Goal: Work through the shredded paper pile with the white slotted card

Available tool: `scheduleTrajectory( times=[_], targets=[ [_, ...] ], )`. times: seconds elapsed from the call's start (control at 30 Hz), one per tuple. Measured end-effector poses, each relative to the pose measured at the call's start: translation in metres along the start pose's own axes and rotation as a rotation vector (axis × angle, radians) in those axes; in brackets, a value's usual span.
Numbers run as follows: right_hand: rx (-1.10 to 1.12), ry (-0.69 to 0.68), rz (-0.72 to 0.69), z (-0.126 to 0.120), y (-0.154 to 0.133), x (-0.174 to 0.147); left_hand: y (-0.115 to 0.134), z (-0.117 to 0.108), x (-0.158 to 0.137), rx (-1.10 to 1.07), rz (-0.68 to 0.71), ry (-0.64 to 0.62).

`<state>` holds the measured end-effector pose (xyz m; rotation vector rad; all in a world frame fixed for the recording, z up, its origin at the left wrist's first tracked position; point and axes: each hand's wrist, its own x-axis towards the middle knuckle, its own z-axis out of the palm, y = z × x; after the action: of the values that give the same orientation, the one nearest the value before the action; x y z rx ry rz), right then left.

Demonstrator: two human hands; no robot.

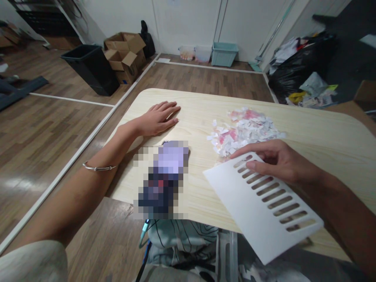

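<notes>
My left hand (158, 118) lies flat on the table's left side, fingers stretched out, holding nothing. A silver bangle (100, 168) circles that wrist. My right hand (276, 160) grips a white slotted sheet (243, 199) by its upper edge, thumb on top. The sheet is tilted, with a row of long rounded slots along one side, and its lower corner reaches past the table's near edge. Just beyond it a heap of small white and pinkish paper scraps (249, 131) lies on the table. Nearer my left forearm is a phone (170, 160), partly blurred, with a cable at its lower end.
The pale wooden table (194, 105) has rounded corners. Behind it on the floor stand a black bin (91, 68), cardboard boxes (125, 58) and a teal tub (225, 54). Black plastic bags (296, 72) are heaped at the right. A cable (143, 231) hangs at the near edge.
</notes>
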<state>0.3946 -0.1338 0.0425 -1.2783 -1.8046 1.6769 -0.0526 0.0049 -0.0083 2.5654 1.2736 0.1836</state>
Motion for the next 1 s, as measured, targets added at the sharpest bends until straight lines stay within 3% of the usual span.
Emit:
scheduleTrajectory(
  times=[0.13, 0.33, 0.47, 0.6, 0.87, 1.0],
  targets=[
    [-0.018, 0.054, -0.01, 0.021, -0.008, 0.001, 0.004, -0.002, 0.0, 0.003, -0.013, -0.011],
    [0.073, 0.089, 0.124, 0.047, -0.03, -0.011, 0.008, -0.003, 0.0, 0.014, -0.023, -0.019],
    [0.168, 0.061, 0.122, 0.045, -0.03, -0.011, 0.007, -0.003, 0.0, 0.018, -0.026, -0.018],
    [0.242, 0.127, 0.125, 0.042, -0.03, -0.013, 0.008, -0.004, -0.001, 0.016, -0.026, -0.023],
    [0.105, 0.039, 0.139, 0.043, -0.036, -0.015, 0.006, -0.003, -0.001, 0.003, -0.018, -0.015],
    [0.088, -0.013, 0.098, 0.046, -0.023, -0.008, 0.005, -0.003, -0.001, 0.011, -0.024, -0.018]
  ],
)
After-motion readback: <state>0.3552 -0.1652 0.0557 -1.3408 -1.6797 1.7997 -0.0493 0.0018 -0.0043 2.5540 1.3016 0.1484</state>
